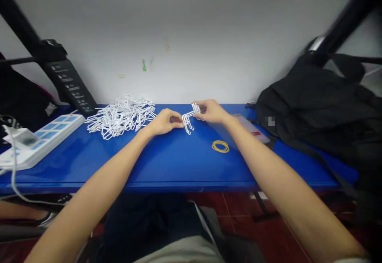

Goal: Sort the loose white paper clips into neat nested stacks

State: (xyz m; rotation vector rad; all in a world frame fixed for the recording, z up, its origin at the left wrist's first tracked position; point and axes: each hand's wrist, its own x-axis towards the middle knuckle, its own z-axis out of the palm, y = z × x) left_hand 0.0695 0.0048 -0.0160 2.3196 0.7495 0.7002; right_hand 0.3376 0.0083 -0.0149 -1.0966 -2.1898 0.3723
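Observation:
My left hand (164, 122) and my right hand (211, 112) are raised a little above the blue table (167, 163), close together near its far edge. Between them is a small bunch of white wire hooks (188, 119), held at its lower part by my left fingertips and at its upper end by my right fingers. To the left of my left hand lies a large tangled pile of similar white wire hooks (121, 115). A yellow rubber band loop (220, 147) rests on the table below my right hand.
A white and blue power strip (41, 139) with a white cable lies at the table's left end. A black bag (316, 112) fills the right side, and a flat translucent packet (250, 127) lies beside it. A white wall rises behind the table.

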